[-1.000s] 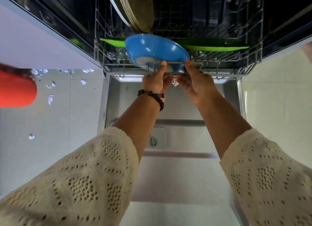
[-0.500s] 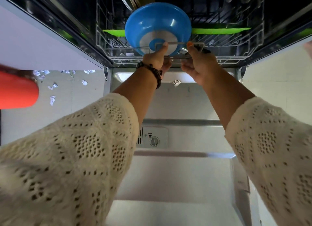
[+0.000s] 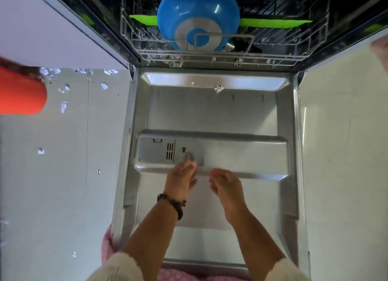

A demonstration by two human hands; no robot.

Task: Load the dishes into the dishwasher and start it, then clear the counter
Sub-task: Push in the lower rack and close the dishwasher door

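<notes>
Head view looks straight down on the open dishwasher door (image 3: 218, 117), lying flat in front of me, with my two hands over its inner panel. My left hand (image 3: 182, 179) is empty, its fingers loosely together and reaching toward the round dial (image 3: 189, 156) of the detergent dispenser (image 3: 159, 150); the fingertips are just short of it or barely over its edge, and the blur keeps me from telling whether they touch. My right hand (image 3: 225, 183) is just beside the left, also empty, fingers relaxed and slightly bent, holding nothing. A beaded bracelet (image 3: 174, 204) sits on my left wrist.

Well ahead of both hands, the one wire rack (image 3: 212, 47) sits inside the dishwasher tub. One blue bowl (image 3: 198, 20) stands on edge in it, its grey-ringed base facing me behind the rack's front handle loop. One green board or plate (image 3: 273, 22) lies edge-on behind the bowl, showing as a strip on both sides of it.

One crumpled scrap of paper (image 3: 218, 88) lies on the door near the hinge end. On the floor (image 3: 63, 175) to the left I count roughly a dozen more small scraps (image 3: 63, 106), most clustered near the cabinet. One red round object (image 3: 21, 94) juts in from the left edge.
</notes>
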